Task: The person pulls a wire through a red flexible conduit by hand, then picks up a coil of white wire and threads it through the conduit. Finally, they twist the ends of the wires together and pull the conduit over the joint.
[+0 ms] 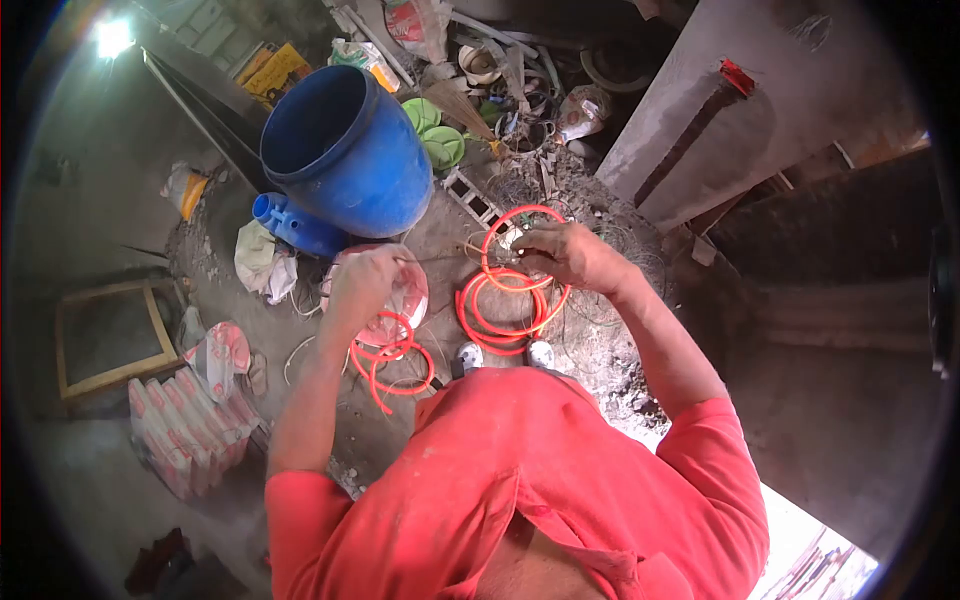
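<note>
A thin dark wire (pixel 455 259) runs between my two hands at waist height. My left hand (pixel 368 285) is closed around its left end, over a round pinkish-red item (pixel 408 292) on the floor. My right hand (pixel 572 256) pinches the other end, thumb and fingers together. Just beside and below the right fingers is a loop of orange-red tubing (pixel 487 250), overlapping more coils (pixel 470 325) near my shoes. Another orange-red coil (pixel 428 365) hangs or lies below my left wrist.
A large blue barrel (pixel 395 175) and a smaller blue container (pixel 310 232) stand ahead on the left. Stacked white-and-red packs (pixel 185 425) and a wooden frame (pixel 115 335) are at left. Rubble and tangled wire (pixel 625 255) lie at right, by a concrete slab (pixel 690 110).
</note>
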The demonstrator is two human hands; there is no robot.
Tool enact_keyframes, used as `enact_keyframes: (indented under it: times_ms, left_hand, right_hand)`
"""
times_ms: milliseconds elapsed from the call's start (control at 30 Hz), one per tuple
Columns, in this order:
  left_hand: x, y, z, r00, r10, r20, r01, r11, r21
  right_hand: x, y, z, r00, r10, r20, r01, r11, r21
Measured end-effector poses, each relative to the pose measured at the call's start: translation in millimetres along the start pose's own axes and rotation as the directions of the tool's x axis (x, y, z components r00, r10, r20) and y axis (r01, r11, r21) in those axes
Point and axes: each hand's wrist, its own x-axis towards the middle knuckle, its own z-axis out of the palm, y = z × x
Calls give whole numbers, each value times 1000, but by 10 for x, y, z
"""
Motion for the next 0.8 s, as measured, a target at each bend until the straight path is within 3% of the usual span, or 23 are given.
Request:
enact_keyframes:
  times_ms: [33,67,100,133,167,233,367,433,467,533,567,633,667,700,733,767,800]
  left_hand:
    - [-6,-7,74,1000,-8,0,8,1000,-5]
    - [26,32,134,964,-260,59,266,914,-306]
    - [47,29,201,866,-463,189,484,679,-552]
    - [35,-112,485,866,-428,258,402,291,-868]
    - [22,-50,440,866,-428,258,401,288,-870]
    - [-13,198,342,854,-272,444,353,-324,-878]
    - [-98,342,543,817,-355,454,252,-489,-835]
    - [-165,137,669,836,-288,466,384,-298,-874]
    - [-172,146,606,837,-285,468,386,-297,-873]
    - [-223,223,476,899,-285,333,421,346,-838]
    - [-233,283,445,899,-281,337,422,346,-838]
    - [-228,422,428,922,-282,265,387,682,-621]
    - [-256,489,516,924,-281,261,384,683,-622]
    - [-308,536,684,982,-185,45,184,861,-474]
    - [-358,519,853,989,-38,-143,0,966,-260]
    - [-400,450,1018,988,-48,-144,9,966,-260]
    - [-450,369,1193,979,-34,-203,4,989,-148]
  right_hand:
    - [-4,-32,22,1000,0,9,0,1000,2]
    - [-3,-69,46,1000,5,-14,-6,999,-40]
    - [2,-101,74,999,10,-39,-13,996,-83]
    - [8,-106,123,998,30,-63,-42,981,-189]
    - [-5,-79,206,998,30,-60,-41,981,-191]
    - [-49,14,389,911,95,-402,-180,967,-179]
    - [-90,83,495,886,153,-437,-213,973,-92]
    - [-139,200,373,944,108,-312,-138,988,-75]
    - [-155,206,284,961,153,-230,-165,986,-36]
    - [-186,186,167,978,81,-191,-106,987,-124]
    - [-206,178,145,990,8,-142,-37,977,-209]
    - [-182,158,218,981,39,-191,-79,975,-209]
    - [-171,184,288,939,166,-301,-218,964,-151]
    - [-127,155,334,870,289,-399,-345,935,-76]
    - [-88,102,374,872,287,-396,-343,936,-76]
    - [-28,-24,377,761,526,-381,-445,849,283]
    - [-3,-126,386,630,729,-269,-482,638,601]
